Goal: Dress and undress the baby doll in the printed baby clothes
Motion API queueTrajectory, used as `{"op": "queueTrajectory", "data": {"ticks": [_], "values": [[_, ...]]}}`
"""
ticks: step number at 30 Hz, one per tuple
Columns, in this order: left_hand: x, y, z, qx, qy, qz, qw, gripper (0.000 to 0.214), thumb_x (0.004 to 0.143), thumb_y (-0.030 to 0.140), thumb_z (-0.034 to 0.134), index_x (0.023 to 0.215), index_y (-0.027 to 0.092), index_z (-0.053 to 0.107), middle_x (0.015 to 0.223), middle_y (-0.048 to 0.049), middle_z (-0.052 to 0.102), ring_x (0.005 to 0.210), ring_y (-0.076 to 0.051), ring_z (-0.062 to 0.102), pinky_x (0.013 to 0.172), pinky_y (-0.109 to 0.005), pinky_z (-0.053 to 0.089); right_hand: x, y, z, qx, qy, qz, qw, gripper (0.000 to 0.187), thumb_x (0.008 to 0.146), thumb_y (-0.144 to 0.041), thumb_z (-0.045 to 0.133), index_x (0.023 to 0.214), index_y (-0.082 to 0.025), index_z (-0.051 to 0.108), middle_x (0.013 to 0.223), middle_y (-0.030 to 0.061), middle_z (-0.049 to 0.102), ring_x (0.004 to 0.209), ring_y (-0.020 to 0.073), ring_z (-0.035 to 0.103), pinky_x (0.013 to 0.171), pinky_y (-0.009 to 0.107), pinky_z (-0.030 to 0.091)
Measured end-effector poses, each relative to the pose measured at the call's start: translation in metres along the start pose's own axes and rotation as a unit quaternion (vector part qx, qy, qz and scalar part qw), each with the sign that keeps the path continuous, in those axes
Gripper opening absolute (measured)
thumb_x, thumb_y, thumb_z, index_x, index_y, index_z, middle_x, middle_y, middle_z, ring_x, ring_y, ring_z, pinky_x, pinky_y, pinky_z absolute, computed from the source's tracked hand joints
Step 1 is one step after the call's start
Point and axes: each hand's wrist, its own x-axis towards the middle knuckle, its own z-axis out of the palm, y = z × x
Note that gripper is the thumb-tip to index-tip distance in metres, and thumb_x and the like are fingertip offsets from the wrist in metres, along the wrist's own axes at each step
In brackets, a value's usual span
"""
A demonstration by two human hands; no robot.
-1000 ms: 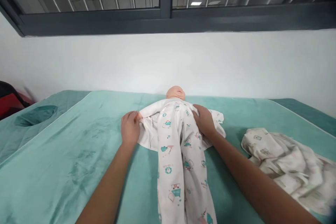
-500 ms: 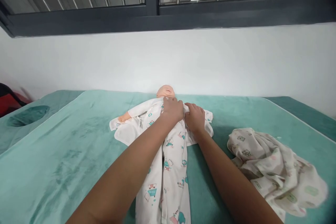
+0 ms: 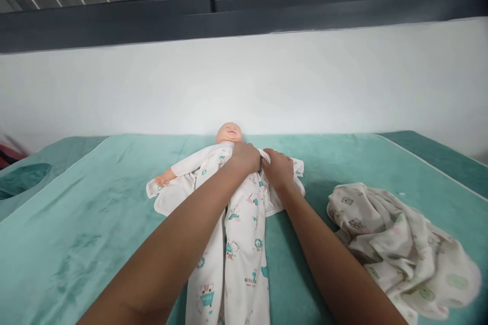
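A baby doll lies on its back, head toward the wall, in white baby overalls with small teal and pink prints. Beneath its upper body a white baby shirt is spread, and one doll arm reaches out to the left over it. My left hand is closed on cloth at the doll's chest. Close beside it, my right hand pinches a raised white fold near the doll's shoulder. The doll's other arm and most of my fingertips are hidden.
A crumpled printed cloth lies to the right on the teal padded bed. At the left edge the bed has a round hollow. The white wall rises behind the doll, below a dark window frame.
The view has shifted slightly, so the doll appears further left. Between my hands the fold of white cloth now shows more, and my left fingers have curled in.
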Motion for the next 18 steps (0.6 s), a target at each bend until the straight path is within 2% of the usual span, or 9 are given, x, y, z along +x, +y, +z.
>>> {"op": "queueTrajectory", "data": {"ticks": [4, 7, 12, 18], "values": [[0.019, 0.005, 0.001, 0.011, -0.036, 0.024, 0.999, 0.027, 0.077, 0.023, 0.061, 0.102, 0.019, 0.07, 0.11, -0.0145, 0.07, 0.102, -0.029, 0.065, 0.093, -0.044, 0.045, 0.004, 0.003, -0.003, 0.01, -0.007, 0.015, 1.0, 0.033, 0.091, -0.025, 0.043, 0.117, -0.024, 0.062, 0.11, 0.0079, 0.07, 0.106, 0.0262, 0.059, 0.091, 0.038, 0.035], [0.022, 0.002, -0.001, 0.018, -0.046, 0.034, 0.998, 0.031, 0.078, 0.021, 0.059, 0.108, 0.018, 0.067, 0.109, -0.0145, 0.07, 0.102, -0.03, 0.065, 0.092, -0.045, 0.046, 0.005, 0.006, -0.004, 0.032, -0.002, 0.018, 0.999, 0.034, 0.089, -0.02, 0.043, 0.117, -0.023, 0.062, 0.108, 0.0067, 0.07, 0.104, 0.0249, 0.06, 0.088, 0.035, 0.036], [0.009, -0.008, -0.011, 0.037, -0.035, 0.048, 0.998, 0.042, 0.08, 0.024, 0.059, 0.122, 0.021, 0.056, 0.12, -0.0139, 0.064, 0.108, -0.03, 0.062, 0.089, -0.043, 0.048, 0.007, 0.014, -0.003, 0.101, 0.032, 0.039, 0.994, 0.033, 0.086, -0.02, 0.044, 0.113, -0.024, 0.063, 0.109, 0.0055, 0.07, 0.097, 0.0236, 0.062, 0.08, 0.032, 0.04], [-0.011, -0.024, -0.029, 0.043, -0.033, 0.036, 0.998, 0.039, 0.077, 0.022, 0.063, 0.116, 0.023, 0.057, 0.117, -0.0116, 0.064, 0.102, -0.028, 0.064, 0.082, -0.038, 0.05, 0.012, 0.022, -0.008, 0.209, 0.044, 0.113, 0.97, 0.03, 0.079, -0.02, 0.047, 0.102, -0.026, 0.066, 0.102, 0.0018, 0.072, 0.093, 0.0229, 0.063, 0.076, 0.032, 0.043]]}}
